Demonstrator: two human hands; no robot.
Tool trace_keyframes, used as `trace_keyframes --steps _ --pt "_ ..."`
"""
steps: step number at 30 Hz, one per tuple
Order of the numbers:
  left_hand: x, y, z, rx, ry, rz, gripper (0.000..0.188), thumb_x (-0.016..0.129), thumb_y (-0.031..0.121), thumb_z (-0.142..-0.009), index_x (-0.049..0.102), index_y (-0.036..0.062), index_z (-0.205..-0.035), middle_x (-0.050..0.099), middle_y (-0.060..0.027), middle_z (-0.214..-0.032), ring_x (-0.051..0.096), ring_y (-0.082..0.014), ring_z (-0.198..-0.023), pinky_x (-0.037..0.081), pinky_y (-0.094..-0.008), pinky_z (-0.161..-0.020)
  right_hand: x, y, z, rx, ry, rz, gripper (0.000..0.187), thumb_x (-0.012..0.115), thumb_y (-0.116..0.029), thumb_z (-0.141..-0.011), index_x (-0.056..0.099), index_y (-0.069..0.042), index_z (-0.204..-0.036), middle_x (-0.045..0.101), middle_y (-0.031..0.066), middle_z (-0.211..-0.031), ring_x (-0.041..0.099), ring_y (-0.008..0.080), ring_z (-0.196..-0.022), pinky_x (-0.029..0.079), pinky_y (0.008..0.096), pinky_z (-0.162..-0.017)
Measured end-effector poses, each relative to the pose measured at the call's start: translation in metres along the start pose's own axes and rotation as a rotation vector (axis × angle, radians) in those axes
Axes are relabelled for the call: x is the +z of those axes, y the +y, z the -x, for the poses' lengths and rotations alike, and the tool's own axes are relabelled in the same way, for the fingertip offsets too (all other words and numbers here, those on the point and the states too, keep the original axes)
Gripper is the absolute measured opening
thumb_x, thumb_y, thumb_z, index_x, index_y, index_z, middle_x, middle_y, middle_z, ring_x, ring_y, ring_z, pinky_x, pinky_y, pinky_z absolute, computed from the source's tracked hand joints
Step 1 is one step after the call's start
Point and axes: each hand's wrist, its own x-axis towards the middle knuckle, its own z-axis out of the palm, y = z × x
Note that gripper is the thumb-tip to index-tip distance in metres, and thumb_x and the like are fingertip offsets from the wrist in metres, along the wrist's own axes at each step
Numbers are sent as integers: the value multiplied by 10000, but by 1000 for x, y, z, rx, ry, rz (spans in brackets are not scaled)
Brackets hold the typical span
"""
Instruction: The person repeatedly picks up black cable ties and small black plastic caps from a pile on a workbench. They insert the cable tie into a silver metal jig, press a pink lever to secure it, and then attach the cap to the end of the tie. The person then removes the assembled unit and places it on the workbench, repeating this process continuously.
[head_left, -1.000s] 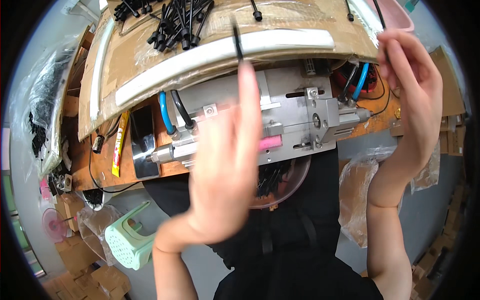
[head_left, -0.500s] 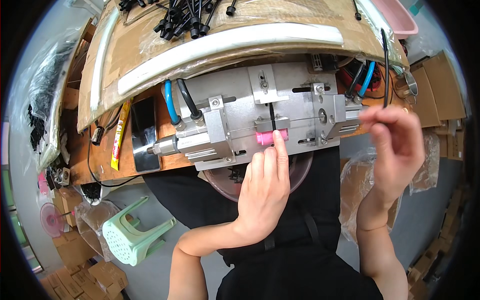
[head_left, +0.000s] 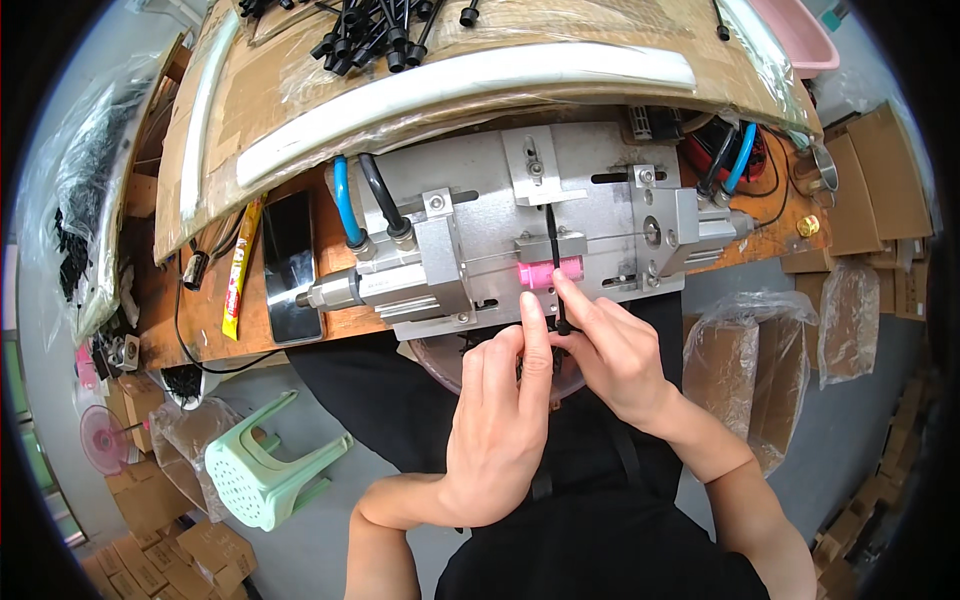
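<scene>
Black rod (head_left: 554,240) is closely pinched by the right hand (head_left: 622,362).

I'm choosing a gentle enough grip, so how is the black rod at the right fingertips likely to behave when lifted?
The black rod is probably fairly stiff, showing no obvious sag beside the right hand. It looks thin, so likely light. The wider knob might make it roll unevenly.

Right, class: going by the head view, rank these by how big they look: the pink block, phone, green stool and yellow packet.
1. Green stool
2. Phone
3. Yellow packet, nearly phone-long but much narrower
4. Pink block, partly covered
</scene>
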Motion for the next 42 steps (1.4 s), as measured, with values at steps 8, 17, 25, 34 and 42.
trace_keyframes --steps 8,17,25,34,42 --pt "-26 -26 -104 176 287 -91 525 594 -52 -758 511 -72 -1276 501 -189 -1042 520 -331 -949 481 -413 -810 -20 -11 -9 60 -56 29 681 801 -75 -710 551 12 -1337 568 81 -779 564 228 -675 483 348 -620" --pt "-61 -34 -194 231 46 -107 151 625 104 -883 675 -28 -936 675 -181 -871 652 -339 -822 510 -379 -717 -52 -6 -25 44 139 55 379 777 9 -731 671 38 -1094 672 137 -885 629 269 -735 508 341 -646" --pt "1 -11 -44 175 241 -115 625 633 -68 -729 522 -36 -1343 551 -106 -945 515 -219 -768 455 -302 -673 -78 -3 -17 250 231 25 271 722 59 -790 692 24 -1057 689 124 -920 639 227 -790 501 299 -667" --pt "45 1 -15 74 27 -302 649 600 -13 -754 442 -109 -1376 502 -67 -920 492 -168 -781 453 -254 -705 -79 -4 -21 237 232 0 203 682 58 -842 705 12 -1039 689 101 -948 601 143 -769 429 225 -558" --pt "30 2 -16 39 -105 -203 680 658 14 -799 389 -100 -1413 502 -120 -946 526 -245 -849 465 -321 -794 -81 -6 -40 126 191 56 227 712 54 -792 706 12 -1016 677 135 -909 622 241 -764 475 312 -630"
